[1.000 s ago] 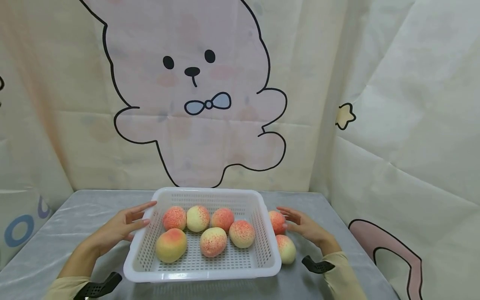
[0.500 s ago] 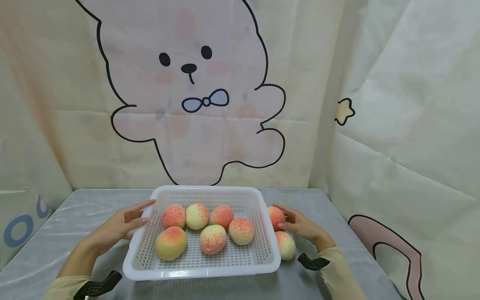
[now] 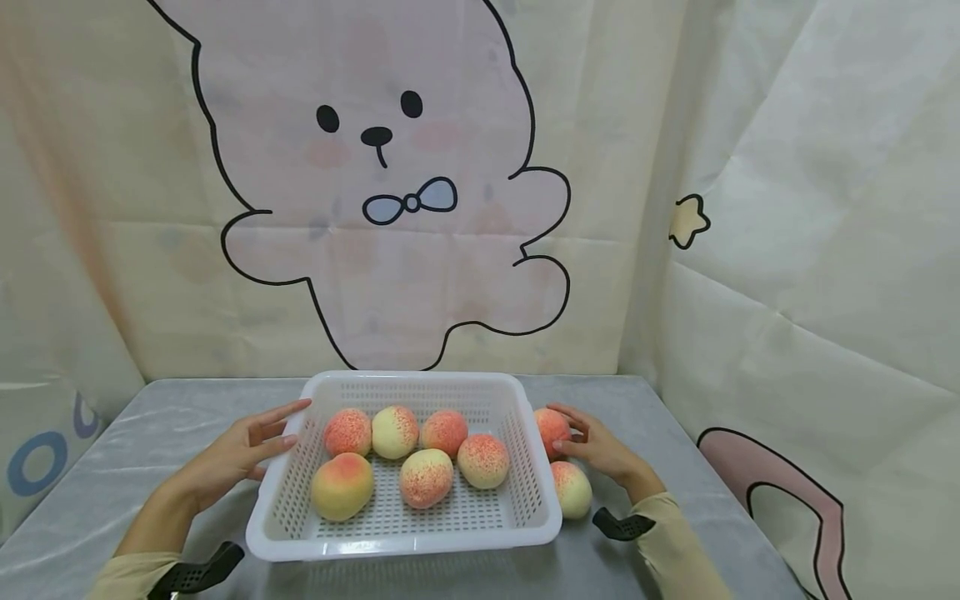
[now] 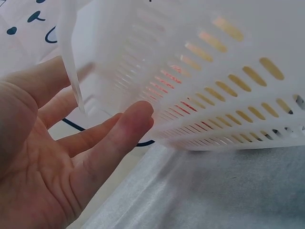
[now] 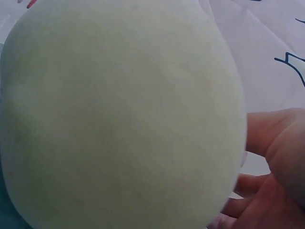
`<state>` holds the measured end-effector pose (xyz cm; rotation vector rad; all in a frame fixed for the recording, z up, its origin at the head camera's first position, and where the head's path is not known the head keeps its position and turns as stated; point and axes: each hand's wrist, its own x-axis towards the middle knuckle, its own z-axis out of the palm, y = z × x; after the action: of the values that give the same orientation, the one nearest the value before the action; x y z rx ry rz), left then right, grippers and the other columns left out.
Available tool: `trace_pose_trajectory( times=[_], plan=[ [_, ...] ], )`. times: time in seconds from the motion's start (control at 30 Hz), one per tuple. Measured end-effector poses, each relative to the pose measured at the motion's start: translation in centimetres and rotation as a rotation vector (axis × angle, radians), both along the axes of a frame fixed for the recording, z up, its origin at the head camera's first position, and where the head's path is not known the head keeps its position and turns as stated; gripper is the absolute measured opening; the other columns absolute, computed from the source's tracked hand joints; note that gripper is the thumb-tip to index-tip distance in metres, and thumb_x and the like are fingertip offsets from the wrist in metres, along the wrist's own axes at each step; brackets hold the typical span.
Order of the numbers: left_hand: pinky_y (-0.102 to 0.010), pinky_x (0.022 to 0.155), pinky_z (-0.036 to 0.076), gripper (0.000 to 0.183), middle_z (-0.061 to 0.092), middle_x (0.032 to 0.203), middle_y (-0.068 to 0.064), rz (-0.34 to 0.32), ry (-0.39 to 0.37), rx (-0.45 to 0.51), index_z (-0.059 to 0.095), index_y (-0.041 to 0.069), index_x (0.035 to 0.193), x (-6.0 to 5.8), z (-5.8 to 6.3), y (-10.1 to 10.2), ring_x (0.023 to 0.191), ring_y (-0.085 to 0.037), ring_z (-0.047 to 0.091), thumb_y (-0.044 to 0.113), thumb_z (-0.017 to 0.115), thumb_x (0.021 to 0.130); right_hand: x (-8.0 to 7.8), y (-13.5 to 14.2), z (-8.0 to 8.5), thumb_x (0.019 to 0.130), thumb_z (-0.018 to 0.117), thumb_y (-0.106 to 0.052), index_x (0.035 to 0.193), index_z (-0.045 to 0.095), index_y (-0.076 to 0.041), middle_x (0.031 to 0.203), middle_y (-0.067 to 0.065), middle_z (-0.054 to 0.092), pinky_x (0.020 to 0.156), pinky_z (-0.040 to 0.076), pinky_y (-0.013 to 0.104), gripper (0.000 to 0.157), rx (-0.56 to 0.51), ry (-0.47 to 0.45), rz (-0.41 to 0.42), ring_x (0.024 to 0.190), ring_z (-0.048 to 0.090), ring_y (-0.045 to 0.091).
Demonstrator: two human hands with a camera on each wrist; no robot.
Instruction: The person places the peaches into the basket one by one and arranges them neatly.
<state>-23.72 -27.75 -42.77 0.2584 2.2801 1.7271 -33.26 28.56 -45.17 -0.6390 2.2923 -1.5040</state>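
A white plastic basket (image 3: 405, 547) with slotted walls holds several peaches (image 3: 426, 479) and a smoother yellow-red fruit (image 3: 342, 487). My left hand (image 3: 225, 458) touches the basket's left rim and wall with loosely straight fingers; the left wrist view shows its fingers (image 4: 138, 114) against the slotted wall. Outside the basket's right wall, my right hand (image 3: 603, 446) grips a reddish peach (image 3: 551, 429), thumb on the near side and fingers round the far side. A pale peach (image 3: 572, 492) lies just in front of it and fills much of the right wrist view, hiding that grip.
Grey cloth covers the table (image 3: 210, 400). Behind it hangs a cream curtain (image 3: 600, 317) with a cartoon bear, and more fabric (image 3: 810, 292) closes in the right side. Black straps with camera mounts (image 3: 626, 527) sit on both wrists.
My right hand has moved left and closed in round the reddish peach beside the basket. The left hand and the basket stay put, while the head view has tilted slightly.
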Motion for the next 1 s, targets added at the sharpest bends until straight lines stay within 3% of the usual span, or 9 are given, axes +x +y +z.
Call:
trace_pose_trajectory(
  times=[0.3, 0.63, 0.83, 1.0],
  plan=[
    [-0.047, 0.082, 0.062, 0.070, 0.022, 0.164, -0.030, -0.001, -0.010, 0.007, 0.020, 0.018, 0.163, 0.1, 0.1, 0.0, 0.119, -0.026, 0.065, 0.028, 0.057, 0.104, 0.2, 0.0, 0.6, 0.098, 0.067, -0.017, 0.157, 0.034, -0.011, 0.146, 0.024, 0.049, 0.094, 0.051, 0.037, 0.067, 0.024, 0.073, -0.148, 0.117, 0.059, 0.029],
    [-0.047, 0.081, 0.062, 0.070, 0.021, 0.164, -0.031, -0.009, 0.001, 0.016, 0.019, 0.017, 0.163, 0.2, -0.1, 0.0, 0.117, -0.026, 0.066, 0.027, 0.056, 0.104, 1.3, -0.2, 3.0, 0.100, 0.063, -0.018, 0.156, 0.034, -0.014, 0.138, 0.026, 0.055, 0.093, 0.052, 0.038, 0.063, -0.014, 0.142, -0.244, 0.105, 0.064, 0.021],
    [-0.047, 0.080, 0.062, 0.070, 0.022, 0.163, -0.034, -0.025, 0.014, 0.019, 0.018, 0.015, 0.163, 0.2, 0.0, 0.0, 0.115, -0.026, 0.067, 0.027, 0.055, 0.105, 1.8, -0.6, 4.3, 0.100, 0.063, -0.017, 0.157, 0.033, -0.011, 0.141, 0.025, 0.054, 0.093, 0.052, 0.038, 0.064, -0.030, 0.189, -0.239, 0.107, 0.064, 0.016],
    [-0.048, 0.079, 0.062, 0.070, 0.022, 0.162, -0.034, -0.029, 0.019, 0.027, 0.018, 0.015, 0.163, 0.2, 0.0, 0.0, 0.115, -0.026, 0.067, 0.026, 0.055, 0.105, 2.6, -1.2, 5.6, 0.100, 0.063, -0.013, 0.156, 0.035, -0.012, 0.140, 0.007, 0.056, 0.095, 0.051, 0.031, 0.063, -0.071, 0.233, -0.191, 0.112, 0.064, 0.012]
  ],
)
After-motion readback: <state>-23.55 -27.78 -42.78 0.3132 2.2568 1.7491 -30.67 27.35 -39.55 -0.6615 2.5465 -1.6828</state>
